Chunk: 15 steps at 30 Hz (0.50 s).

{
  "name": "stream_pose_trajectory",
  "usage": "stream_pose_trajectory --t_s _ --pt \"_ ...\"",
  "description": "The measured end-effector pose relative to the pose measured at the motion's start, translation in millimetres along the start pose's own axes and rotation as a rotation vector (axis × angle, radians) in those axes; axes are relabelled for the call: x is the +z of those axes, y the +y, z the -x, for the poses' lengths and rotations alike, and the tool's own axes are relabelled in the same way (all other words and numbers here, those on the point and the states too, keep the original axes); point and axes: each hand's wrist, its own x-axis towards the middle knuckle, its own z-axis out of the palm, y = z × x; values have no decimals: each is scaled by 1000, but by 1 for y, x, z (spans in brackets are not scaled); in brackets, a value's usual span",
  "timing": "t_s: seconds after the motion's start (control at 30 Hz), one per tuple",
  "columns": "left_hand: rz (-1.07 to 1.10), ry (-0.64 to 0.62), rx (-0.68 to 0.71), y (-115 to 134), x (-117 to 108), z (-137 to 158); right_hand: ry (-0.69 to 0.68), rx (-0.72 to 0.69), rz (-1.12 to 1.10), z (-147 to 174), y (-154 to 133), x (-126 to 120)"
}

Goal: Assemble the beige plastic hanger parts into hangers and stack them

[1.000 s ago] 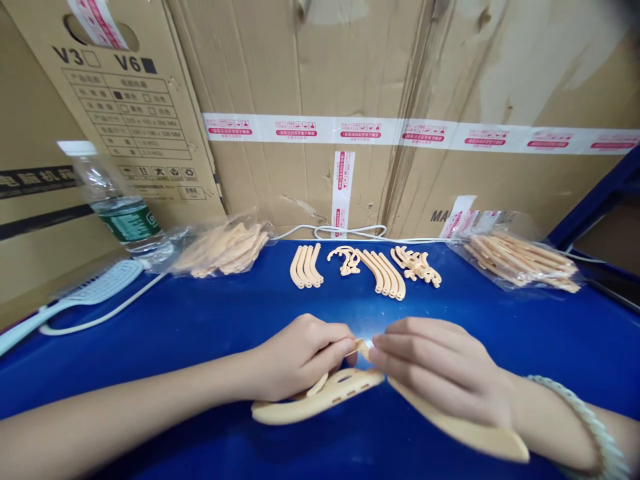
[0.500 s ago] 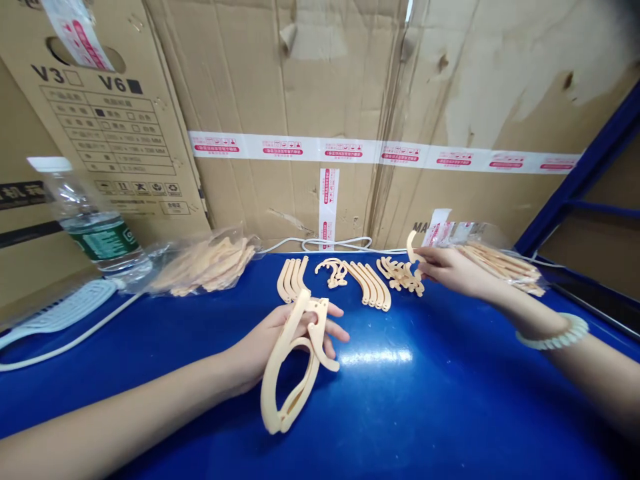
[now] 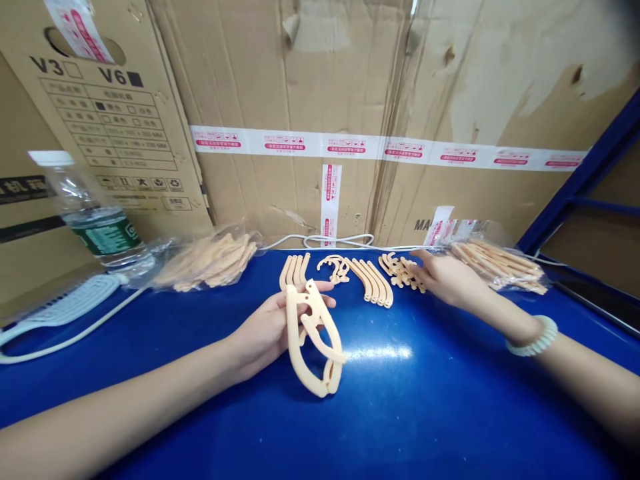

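Note:
My left hand [image 3: 267, 330] is closed around a folded beige folding hanger [image 3: 296, 347], its curved arms meeting at the lower end and a hook piece lying across them. Beyond it is a row of curved beige hanger arms [image 3: 295, 269], partly hidden by the hand. My right hand [image 3: 445, 275] is at the right edge of a pile of small beige hook pieces [image 3: 403, 272], fingertips slightly apart, with no piece visible between them. Between the two hands' areas lie a few loose hook pieces [image 3: 335, 268] and a second row of hanger arms [image 3: 373, 283].
Bags of beige parts lie at left [image 3: 210, 263] and right [image 3: 500, 267]. A water bottle [image 3: 105, 230] and a pale hairbrush [image 3: 75, 303] sit at the left. A white cable [image 3: 345, 240] runs along the back, before cardboard [image 3: 280, 200]. The table [image 3: 400, 413] is blue.
The hanger in my left hand has turned and shifted slightly right and up. My right hand has lowered to the pile; the curved piece it held up no longer shows in its fingers.

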Motion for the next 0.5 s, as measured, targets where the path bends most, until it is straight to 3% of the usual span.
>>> stream_pose_trajectory --t_s 0.07,0.13,0.27,0.37,0.5 --pt "17 19 -3 0 0 0 57 -115 -34 10 -25 -7" --pt "30 14 0 0 0 0 199 -418 -176 26 -57 -14" --pt "4 0 7 -1 1 1 245 -929 -131 64 -115 -23" --pt "-6 16 -5 1 4 3 216 -1065 -102 80 -134 -19" --pt "87 51 -61 6 7 5 211 -1051 -121 81 -134 -9"
